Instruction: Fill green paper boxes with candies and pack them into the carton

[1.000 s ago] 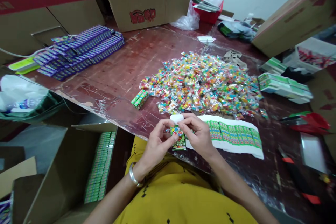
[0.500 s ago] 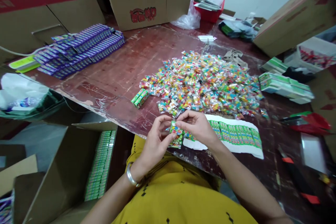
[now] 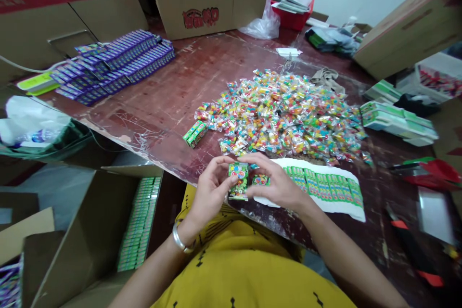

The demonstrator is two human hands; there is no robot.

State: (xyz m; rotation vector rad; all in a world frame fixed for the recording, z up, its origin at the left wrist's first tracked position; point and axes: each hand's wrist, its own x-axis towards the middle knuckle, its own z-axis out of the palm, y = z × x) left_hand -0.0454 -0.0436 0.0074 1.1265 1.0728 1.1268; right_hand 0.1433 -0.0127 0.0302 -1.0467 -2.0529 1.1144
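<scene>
My left hand [image 3: 212,185] grips a small green candy box [image 3: 238,183] upright, its thumb on the printed front and its fingers behind. On the box's right side is my right hand [image 3: 279,183], with thumb and index finger curved apart. The index fingertip is at the box's top edge; whether it presses there I cannot tell. Partly behind my right hand, a row of flat green cartons [image 3: 325,185] lies fanned out on white card. Beyond my hands spreads a big heap of clear candy packets [image 3: 288,115]. Two green boxes [image 3: 195,134] stand together left of the heap.
Purple boxes [image 3: 115,65] are stacked at the table's back left. Below the table's left edge, an open carton [image 3: 83,231] holds rows of green boxes. Flat green cartons [image 3: 399,122] lie in piles at right, with a black-and-orange tool [image 3: 413,245] nearer me.
My right thumb has come off the top of the candy box and dropped to its lower right side. The box front now shows more fully. My left hand keeps its hold.
</scene>
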